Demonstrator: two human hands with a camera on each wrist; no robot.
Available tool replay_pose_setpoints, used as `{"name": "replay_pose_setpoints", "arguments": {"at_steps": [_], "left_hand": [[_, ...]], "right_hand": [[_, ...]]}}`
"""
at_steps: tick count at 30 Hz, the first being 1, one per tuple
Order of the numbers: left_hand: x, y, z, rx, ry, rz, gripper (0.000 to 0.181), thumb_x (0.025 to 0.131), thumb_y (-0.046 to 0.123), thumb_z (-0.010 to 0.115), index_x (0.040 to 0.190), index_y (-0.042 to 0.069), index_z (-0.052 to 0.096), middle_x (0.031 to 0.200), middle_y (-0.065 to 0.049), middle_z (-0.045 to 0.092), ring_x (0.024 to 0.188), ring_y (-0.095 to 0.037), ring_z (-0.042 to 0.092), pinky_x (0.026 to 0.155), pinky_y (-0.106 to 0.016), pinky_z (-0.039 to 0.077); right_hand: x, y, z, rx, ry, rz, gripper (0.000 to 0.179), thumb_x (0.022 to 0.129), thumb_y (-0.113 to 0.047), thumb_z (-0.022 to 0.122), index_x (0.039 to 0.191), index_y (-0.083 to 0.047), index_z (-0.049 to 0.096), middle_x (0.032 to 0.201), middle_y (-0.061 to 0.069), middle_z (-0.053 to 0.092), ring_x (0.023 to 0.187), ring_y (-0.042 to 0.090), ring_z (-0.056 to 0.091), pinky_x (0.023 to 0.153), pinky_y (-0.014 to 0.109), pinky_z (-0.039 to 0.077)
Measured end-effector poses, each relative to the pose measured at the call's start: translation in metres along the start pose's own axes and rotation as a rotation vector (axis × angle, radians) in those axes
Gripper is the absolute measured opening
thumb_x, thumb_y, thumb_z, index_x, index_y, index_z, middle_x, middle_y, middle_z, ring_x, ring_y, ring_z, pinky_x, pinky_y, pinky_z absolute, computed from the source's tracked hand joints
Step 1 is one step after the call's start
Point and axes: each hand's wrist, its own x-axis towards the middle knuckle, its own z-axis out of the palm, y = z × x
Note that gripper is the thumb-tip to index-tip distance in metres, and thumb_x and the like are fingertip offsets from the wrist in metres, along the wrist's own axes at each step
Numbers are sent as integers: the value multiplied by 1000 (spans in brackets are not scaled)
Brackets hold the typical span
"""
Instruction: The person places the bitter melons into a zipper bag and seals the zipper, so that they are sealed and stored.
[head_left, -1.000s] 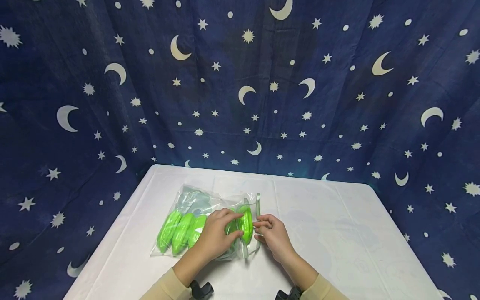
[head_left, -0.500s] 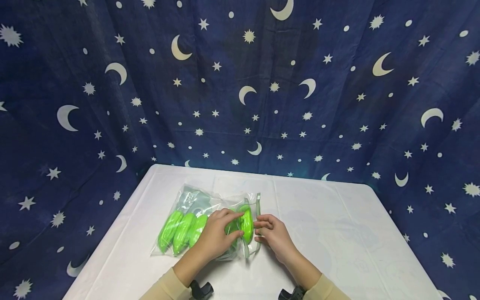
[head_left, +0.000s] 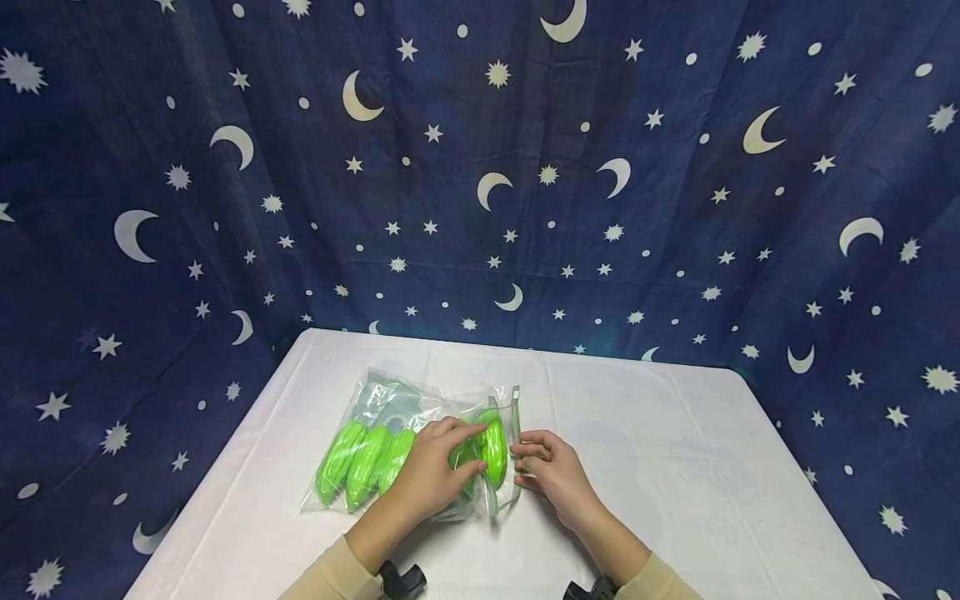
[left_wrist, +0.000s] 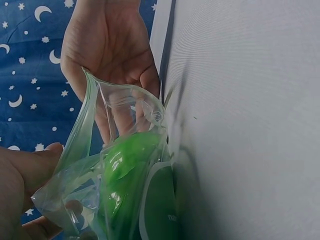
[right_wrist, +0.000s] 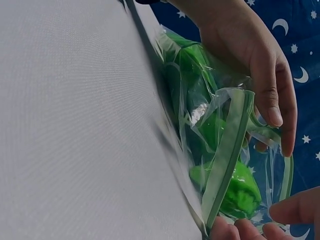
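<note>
A clear zip bag (head_left: 408,398) with a green-edged mouth lies on the white table, its mouth toward the right. Inside are several glossy, bright green, long curved pieces (head_left: 365,467), one of them (head_left: 493,450) right at the mouth. My left hand (head_left: 433,468) reaches across the bag and pinches the upper side of its mouth, lifting that edge; the left wrist view shows the thumb (left_wrist: 42,162) by the raised plastic. My right hand (head_left: 553,475) is at the mouth's right edge, fingers loosely bent and thumb apart, fingertips (right_wrist: 247,230) beside the rim with nothing gripped.
A printed green patch (left_wrist: 162,200) shows on the bag's side. The white-covered table (head_left: 660,467) extends to the right and behind the bag. A dark blue curtain (head_left: 480,167) with moons and stars hangs round the table.
My right hand has drawn slightly to the right, away from the green piece at the mouth. My left hand and the bag have stayed nearly in place.
</note>
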Motion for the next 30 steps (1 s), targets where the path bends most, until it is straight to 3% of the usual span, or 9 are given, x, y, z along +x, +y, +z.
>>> {"name": "replay_pose_setpoints", "arguments": {"at_steps": [13,30], "left_hand": [[1,-1,0,-8,9,21,57,88,28,90,141,24,72,119,4,73,115,-21,67,102,-48,52],[0,-1,1,-22,23,9,57,86,26,92,140,25,72,119,5,72,115,-21,67,102,-47,53]], "right_hand": [[-12,-4,-5,-9,5,-2,48,93,0,65,141,1,59,130,22,72,102,24,71,82,34,67],[-41,-13,-2,-3,-75,0,51,94,-4,67,143,5,55,132,23,70,103,26,70,83,36,67]]}}
